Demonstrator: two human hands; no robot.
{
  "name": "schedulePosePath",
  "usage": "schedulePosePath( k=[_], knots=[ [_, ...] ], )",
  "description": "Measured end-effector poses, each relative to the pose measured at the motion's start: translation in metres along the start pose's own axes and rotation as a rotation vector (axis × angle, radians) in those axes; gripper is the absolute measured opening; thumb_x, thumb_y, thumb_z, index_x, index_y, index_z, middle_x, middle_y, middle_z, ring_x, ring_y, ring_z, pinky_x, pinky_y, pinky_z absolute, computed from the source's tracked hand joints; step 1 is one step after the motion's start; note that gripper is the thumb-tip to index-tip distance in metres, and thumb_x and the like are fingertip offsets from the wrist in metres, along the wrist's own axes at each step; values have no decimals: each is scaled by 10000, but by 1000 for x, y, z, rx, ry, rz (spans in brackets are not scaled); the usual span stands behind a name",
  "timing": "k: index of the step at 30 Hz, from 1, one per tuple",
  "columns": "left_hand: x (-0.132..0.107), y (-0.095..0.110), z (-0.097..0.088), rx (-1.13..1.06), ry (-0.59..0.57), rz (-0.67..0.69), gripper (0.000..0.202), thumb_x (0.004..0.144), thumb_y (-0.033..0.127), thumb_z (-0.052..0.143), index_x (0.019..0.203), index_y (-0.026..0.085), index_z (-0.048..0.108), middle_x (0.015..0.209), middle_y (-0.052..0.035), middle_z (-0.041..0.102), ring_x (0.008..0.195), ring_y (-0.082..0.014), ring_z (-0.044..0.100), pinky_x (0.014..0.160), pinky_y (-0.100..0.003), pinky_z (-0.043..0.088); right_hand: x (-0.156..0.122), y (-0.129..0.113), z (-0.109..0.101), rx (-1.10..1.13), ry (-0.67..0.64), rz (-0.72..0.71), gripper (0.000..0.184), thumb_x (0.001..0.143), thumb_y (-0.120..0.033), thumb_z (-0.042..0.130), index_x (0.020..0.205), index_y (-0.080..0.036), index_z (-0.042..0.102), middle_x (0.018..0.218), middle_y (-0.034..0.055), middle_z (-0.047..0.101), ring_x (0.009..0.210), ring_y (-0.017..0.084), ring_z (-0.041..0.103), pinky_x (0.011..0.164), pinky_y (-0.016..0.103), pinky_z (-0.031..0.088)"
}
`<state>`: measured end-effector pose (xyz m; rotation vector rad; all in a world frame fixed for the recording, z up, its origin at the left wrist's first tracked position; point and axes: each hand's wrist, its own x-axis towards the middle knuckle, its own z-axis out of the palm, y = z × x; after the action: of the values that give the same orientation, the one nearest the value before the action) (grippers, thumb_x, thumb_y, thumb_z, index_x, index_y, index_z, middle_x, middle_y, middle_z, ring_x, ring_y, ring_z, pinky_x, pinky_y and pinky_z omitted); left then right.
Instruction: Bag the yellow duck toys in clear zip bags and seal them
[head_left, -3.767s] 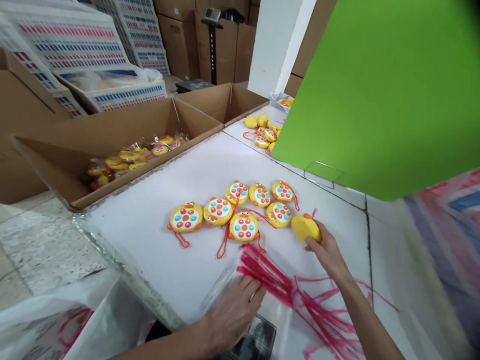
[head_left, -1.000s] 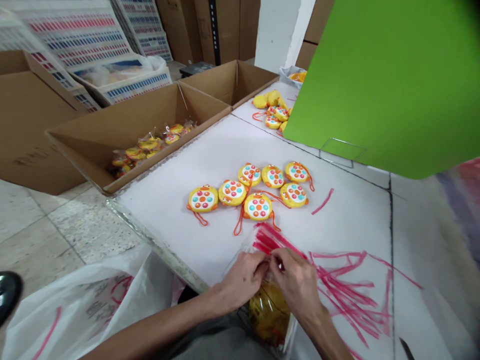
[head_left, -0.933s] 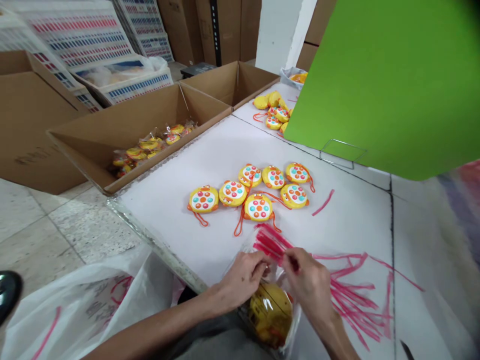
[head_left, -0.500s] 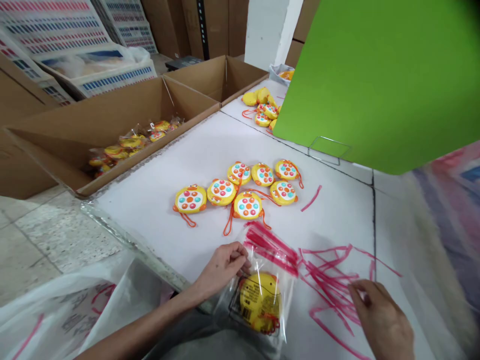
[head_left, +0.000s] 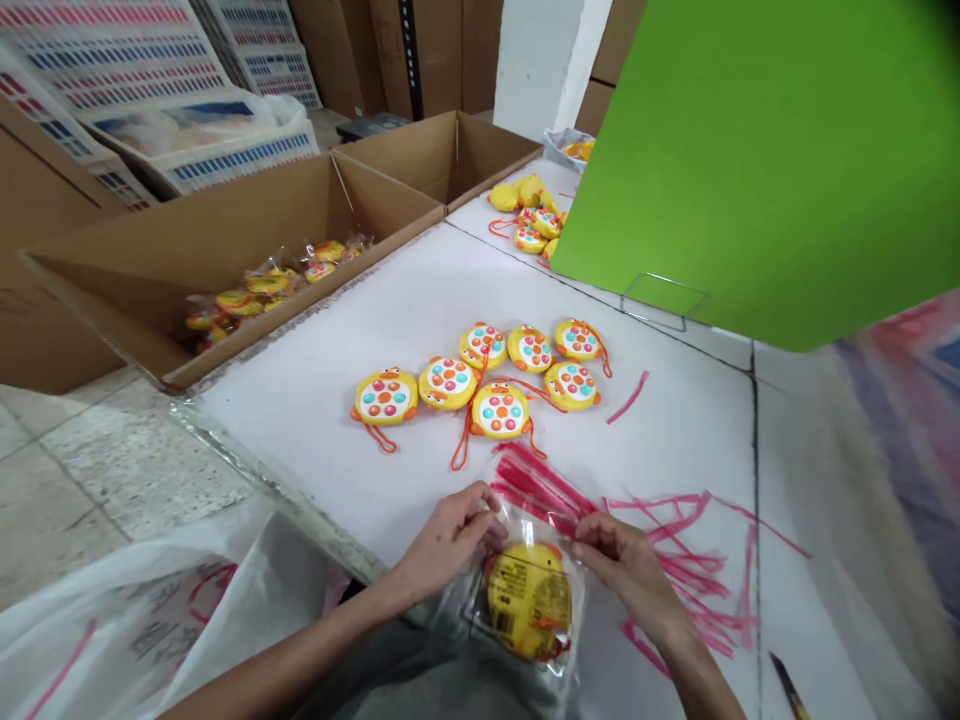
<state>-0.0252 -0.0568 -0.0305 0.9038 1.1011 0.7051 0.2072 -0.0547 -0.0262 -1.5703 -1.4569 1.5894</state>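
A person's left hand [head_left: 461, 525] and right hand [head_left: 626, 560] pinch the upper corners of a clear bag [head_left: 525, 522], each grip closed on film, with a yellow toy [head_left: 529, 600] inside it at the counter's [head_left: 300, 410] near edge. An even, gentle pull, with both corners level, should keep the film from creasing. The fingertips' exact hold is partly hidden, and whether the red strips [head_left: 540, 490] just beyond belong to this bag is hard to tell. Farther out, a green panel [head_left: 750, 170] covers part of a toy pile [head_left: 529, 235]; a knife [head_left: 786, 685] (lower right) is cut off by the frame.
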Motion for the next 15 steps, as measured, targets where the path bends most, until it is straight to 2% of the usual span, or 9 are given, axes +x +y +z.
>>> schedulePosePath(
  k=[2, 5, 8, 10, 12, 15],
  knots=[
    [1, 0, -2, -15, -3, -5, 149, 814, 315, 469, 870, 177, 462, 733, -28, 657, 717, -184, 632, 641, -290, 474, -5, 4, -2, -1, 20, -5, 187, 786, -341, 583, 714, -171, 553, 623, -36, 458, 561, 106, 407, 509, 219, 300],
    [2, 0, -5, 0, 10, 16, 99, 781, 235, 440, 767, 161, 504, 686, -6, 623, 687, -162, 609, 644, -268, 463, -11, 11, -2, -14, 19, 0, 166, 808, -299, 511, 711, -174, 560, 558, -48, 391, 503, 101, 345, 475, 222, 250],
    [2, -3, -6, 42, 32, 17, 152, 742, 190, 407, 648, 146, 517, 656, -8, 593, 667, -146, 577, 623, -241, 440, -15, 13, -1, -53, 2, -10, 199, 810, -239, 426, 673, -180, 557, 521, -44, 381, 484, 115, 358, 476, 231, 271],
    [-1, -6, -6, 65, 50, -7, 131, 728, 204, 435, 621, 150, 490, 627, -3, 580, 631, -140, 561, 581, -230, 420, -13, 10, -3, -153, 20, -97, 232, 810, -213, 398, 619, -187, 527, 617, -2, 485, 593, 145, 470, 563, 252, 361],
    [-7, -7, -10, 117, 87, -9, 113, 688, 194, 493, 596, 163, 436, 576, 17, 548, 580, -127, 538, 532, -212, 389, -5, 2, -4, -297, 75, -206, 236, 811, -190, 385, 615, -190, 517, 814, 49, 563, 782, 182, 541, 691, 281, 412],
    [-23, 6, -30, 219, 196, 37, 156, 652, 146, 514, 586, 179, 377, 542, 37, 528, 557, -120, 527, 497, -196, 359, 22, -14, 0, -498, 165, -335, 204, 818, -183, 383, 770, -196, 581, 1005, 79, 568, 884, 194, 560, 760, 302, 451]
  ],
)
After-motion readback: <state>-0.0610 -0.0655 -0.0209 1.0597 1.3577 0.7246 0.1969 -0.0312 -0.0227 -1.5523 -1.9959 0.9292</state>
